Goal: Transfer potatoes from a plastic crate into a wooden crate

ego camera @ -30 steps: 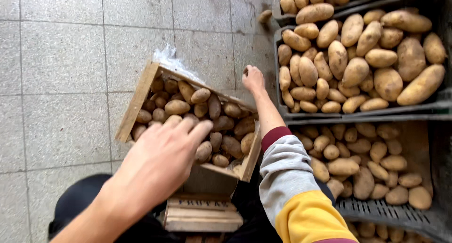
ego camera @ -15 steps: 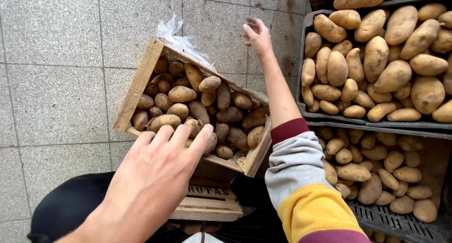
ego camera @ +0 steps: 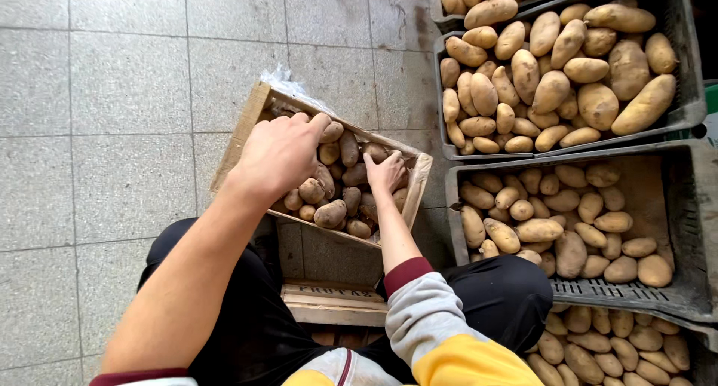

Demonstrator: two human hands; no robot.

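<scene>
Reaching into wooden crate (ego camera: 258, 120) | left hand (ego camera: 280, 152) loosely curled over potatoes (ego camera: 329, 214), grip unclear | right hand (ego camera: 387, 173) spread on them

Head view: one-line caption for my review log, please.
Both hands, left hand and right hand, reach into a wooden crate of potatoes beside dark plastic crates on a tiled floor.

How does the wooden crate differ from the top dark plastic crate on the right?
The wooden crate is pale wood, tilted, standing on the tiled floor; the top plastic crate is dark grey and stacked over other crates. The wooden crate's potatoes are smaller and darker; the plastic crate's potatoes are larger and lighter. Both the left hand and right hand are in the wooden crate, none in the plastic one. Both hold potatoes.
</scene>
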